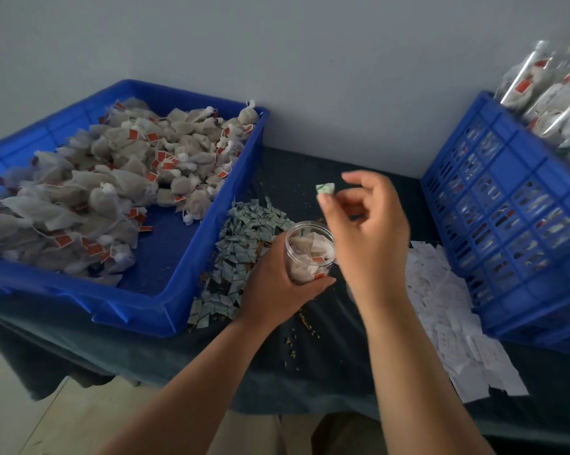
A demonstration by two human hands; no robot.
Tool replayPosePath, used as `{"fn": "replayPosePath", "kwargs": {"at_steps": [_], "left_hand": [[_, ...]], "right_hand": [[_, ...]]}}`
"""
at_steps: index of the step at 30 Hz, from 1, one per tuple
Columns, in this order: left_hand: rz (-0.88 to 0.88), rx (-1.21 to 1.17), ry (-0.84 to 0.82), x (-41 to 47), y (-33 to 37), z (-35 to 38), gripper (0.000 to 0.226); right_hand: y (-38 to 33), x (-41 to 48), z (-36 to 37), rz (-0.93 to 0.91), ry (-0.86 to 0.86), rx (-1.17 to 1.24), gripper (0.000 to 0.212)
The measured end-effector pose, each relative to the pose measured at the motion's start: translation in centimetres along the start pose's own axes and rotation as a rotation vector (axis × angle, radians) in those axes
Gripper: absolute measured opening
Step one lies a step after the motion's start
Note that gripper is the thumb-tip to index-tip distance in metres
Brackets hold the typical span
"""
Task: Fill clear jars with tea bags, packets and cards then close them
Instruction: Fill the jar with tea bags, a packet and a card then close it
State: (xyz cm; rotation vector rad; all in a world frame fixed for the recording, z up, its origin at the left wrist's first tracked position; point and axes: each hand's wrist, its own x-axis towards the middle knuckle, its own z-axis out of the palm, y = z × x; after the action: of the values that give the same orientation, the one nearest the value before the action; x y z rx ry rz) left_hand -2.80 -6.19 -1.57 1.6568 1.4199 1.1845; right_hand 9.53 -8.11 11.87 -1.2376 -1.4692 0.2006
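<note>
One jar (310, 247) is in work in the head view. Your left hand (274, 287) wraps round its clear, smooth wall and holds it open-mouthed just below your right hand (369, 238). Soft, gauzy tea bags with orange tags fill much of it. Your right hand pinches a small crinkled green-and-white packet (325, 189) at the fingertips above the mouth, the other fingers loosely curled. I judge the packet step to be in hand, with card and lid left to do; no lid shows.

The heap of flat packets (244, 244) lies just left of your left hand, and white paper cards (447, 310) spread right of your right arm. Further left is a rigid blue tray (165, 257) of tea bags (113, 178). Far right, a latticed blue crate (507, 224) carries filled jars (556, 93).
</note>
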Motion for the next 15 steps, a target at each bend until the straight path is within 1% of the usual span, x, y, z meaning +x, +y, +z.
{"fn": "replayPosePath", "kwargs": {"at_steps": [1,2,3,4,5,6,7,9,10,11,12,14,15], "left_hand": [[0.022,0.004,0.002,0.0,0.3,-0.1,0.094],[0.047,-0.012,0.013,-0.1,0.5,-0.2,0.093],[0.053,-0.024,0.022,-0.2,0.6,-0.3,0.091],[0.068,-0.023,0.030,-0.3,0.4,-0.4,0.088],[0.078,-0.009,0.028,-0.4,0.4,-0.4,0.087],[0.076,-0.003,0.027,-0.3,0.6,-0.4,0.087],[0.085,-0.013,0.028,-0.2,0.5,-0.3,0.088],[0.087,-0.035,0.039,0.0,0.0,0.0,0.093],[0.096,-0.045,0.042,0.0,-0.2,0.0,0.094],[0.107,-0.054,0.046,0.0,-0.2,0.0,0.092],[0.113,-0.062,0.047,0.0,-0.2,0.1,0.091],[0.106,-0.071,0.052,0.0,-0.2,0.0,0.090],[0.110,-0.075,0.058,0.1,-0.3,0.1,0.091]], "right_hand": [[0.7,0.3,-0.6,0.007,-0.016,-0.043,0.014],[1.4,0.5,-0.9,0.006,-0.083,-0.134,0.009],[2.1,0.6,-1.0,-0.002,-0.192,-0.258,0.008],[2.8,0.5,-0.9,-0.017,-0.308,-0.374,0.011],[3.6,0.3,-0.7,-0.022,-0.386,-0.434,0.016],[4.1,0.1,-0.7,-0.018,-0.403,-0.414,0.021],[4.5,0.0,-0.9,0.003,-0.361,-0.337,0.026],[5.7,0.2,-2.0,0.092,-0.157,-0.195,0.030],[6.7,0.5,-2.8,0.167,-0.074,-0.197,0.028],[8.0,0.9,-3.6,0.259,-0.057,-0.250,0.027],[9.7,1.2,-4.5,0.357,-0.114,-0.378,0.030],[12.9,1.3,-6.0,0.527,-0.379,-0.727,0.051],[14.2,1.2,-6.4,0.579,-0.482,-0.834,0.059]]}}
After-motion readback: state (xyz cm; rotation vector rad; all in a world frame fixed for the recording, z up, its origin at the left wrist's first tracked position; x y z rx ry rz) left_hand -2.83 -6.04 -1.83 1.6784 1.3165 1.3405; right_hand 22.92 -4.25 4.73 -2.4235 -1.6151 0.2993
